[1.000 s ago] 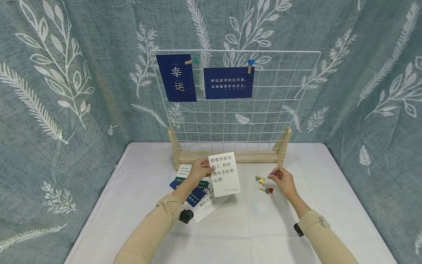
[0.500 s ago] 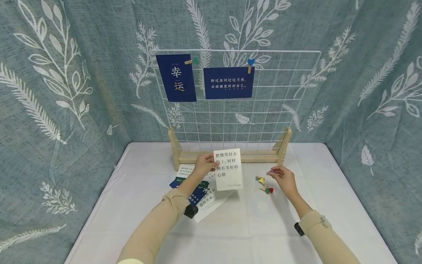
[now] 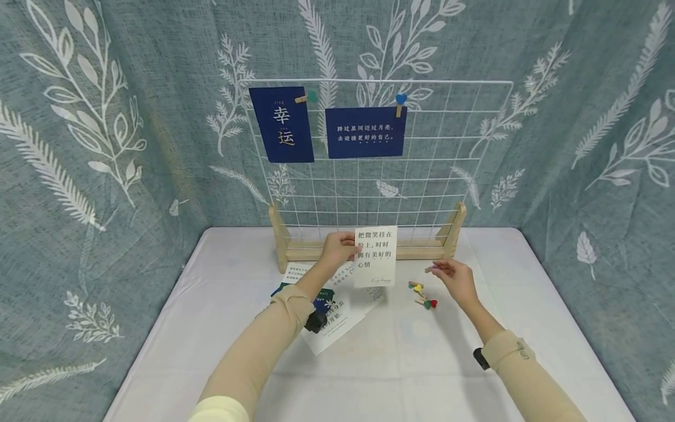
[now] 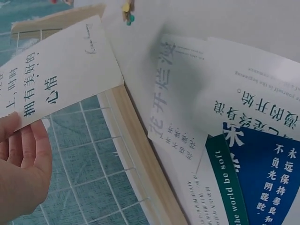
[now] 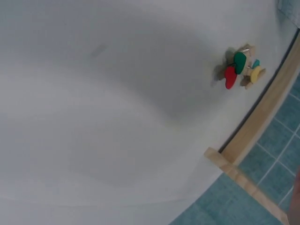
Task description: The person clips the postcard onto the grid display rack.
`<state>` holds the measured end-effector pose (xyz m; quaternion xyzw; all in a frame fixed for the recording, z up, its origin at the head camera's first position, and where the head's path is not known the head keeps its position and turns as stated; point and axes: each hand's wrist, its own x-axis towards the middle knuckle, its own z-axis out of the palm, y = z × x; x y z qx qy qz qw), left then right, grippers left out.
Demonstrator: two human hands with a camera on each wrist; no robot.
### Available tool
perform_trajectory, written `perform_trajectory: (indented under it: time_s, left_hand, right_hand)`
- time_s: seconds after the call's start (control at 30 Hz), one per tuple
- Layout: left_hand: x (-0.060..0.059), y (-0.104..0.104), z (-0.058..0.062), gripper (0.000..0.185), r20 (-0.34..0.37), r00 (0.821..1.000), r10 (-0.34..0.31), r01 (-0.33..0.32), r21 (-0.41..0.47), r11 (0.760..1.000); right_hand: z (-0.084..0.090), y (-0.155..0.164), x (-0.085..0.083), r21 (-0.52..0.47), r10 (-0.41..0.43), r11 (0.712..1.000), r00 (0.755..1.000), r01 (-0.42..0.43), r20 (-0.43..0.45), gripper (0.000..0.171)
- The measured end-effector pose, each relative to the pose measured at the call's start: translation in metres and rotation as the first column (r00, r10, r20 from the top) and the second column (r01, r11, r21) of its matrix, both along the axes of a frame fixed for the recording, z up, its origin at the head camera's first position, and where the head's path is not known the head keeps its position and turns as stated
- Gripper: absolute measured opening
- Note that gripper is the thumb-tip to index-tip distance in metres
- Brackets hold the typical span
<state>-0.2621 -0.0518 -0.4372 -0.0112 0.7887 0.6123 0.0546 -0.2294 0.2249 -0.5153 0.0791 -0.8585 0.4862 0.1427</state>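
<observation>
Holding nothing but cards: a white wire grid panel on a wooden base (image 3: 448, 140), upright at the far side of the table, with a dark blue upright card with two large characters (image 3: 282, 125) clipped at top left and a dark blue wide card with two lines of white text (image 3: 366, 132) clipped beside it, each under a small wooden heart peg. Below, on the white tablecloth (image 3: 411, 363), a loose pile of white and dark blue printed cards (image 3: 327, 313) near the left forearm, and a small heap of wooden clips with coloured hearts (image 3: 422, 295) lying just beside the right hand. All around, a grey-blue curtain with white leaf print (image 3: 105, 146) as backdrop. Left hand (image 3: 338, 248) pinching the left edge of a white upright card with black Chinese text (image 3: 375, 257), lifted off the table in front of the wooden base. Right hand (image 3: 454, 278) pinching a single small wooden clip (image 3: 431, 268) between the fingertips, above the table. Compared with one second ago: white card raised higher and carried to the right, toward the grid; right hand also lifted a little with its clip; pile and heap unchanged.
</observation>
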Motion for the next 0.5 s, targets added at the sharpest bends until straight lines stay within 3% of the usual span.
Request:
perform_trajectory:
  time_s: [0.5]
  left_hand:
    - [-0.013, 0.013, 0.025, 0.031, -0.049, 0.998, -0.024, 0.022, -0.043, 0.999]
  right_hand:
    - [0.020, 0.010, -0.008, -0.001, -0.034, 0.999, 0.999, 0.034, -0.027, 0.017]
